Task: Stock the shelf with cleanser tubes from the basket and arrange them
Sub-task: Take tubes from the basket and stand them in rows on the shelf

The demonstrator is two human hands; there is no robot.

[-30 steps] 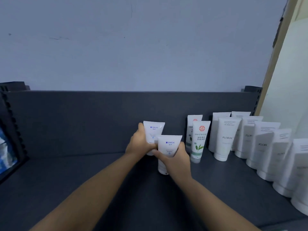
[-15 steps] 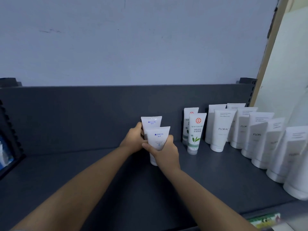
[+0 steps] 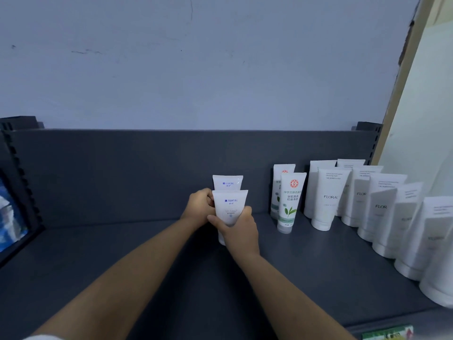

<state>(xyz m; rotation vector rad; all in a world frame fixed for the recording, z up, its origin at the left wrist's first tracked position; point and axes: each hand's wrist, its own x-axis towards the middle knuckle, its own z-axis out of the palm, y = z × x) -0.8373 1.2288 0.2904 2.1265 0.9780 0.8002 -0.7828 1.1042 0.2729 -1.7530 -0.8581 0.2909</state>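
Observation:
Two white cleanser tubes with blue lettering stand upright on the dark grey shelf [image 3: 122, 266], one behind the other. My right hand [image 3: 239, 229] grips the front tube [image 3: 230, 204] around its lower half. My left hand [image 3: 199, 207] is curled around the rear tube [image 3: 228, 182], whose lower part is hidden behind the front one. Both tubes stand cap down near the middle of the shelf. The basket is out of view.
To the right stand two green-leaf tubes [image 3: 290, 202] and several white FLORAL tubes [image 3: 328, 197] in rows running toward the shelf's front right edge. A dark side panel with a blue picture [image 3: 9, 217] bounds the left. The shelf back wall [image 3: 147, 173] is close behind.
The front tube has shifted left and back, now lined up directly in front of the rear tube. Both hands stayed on the tubes; the camera tilted slightly.

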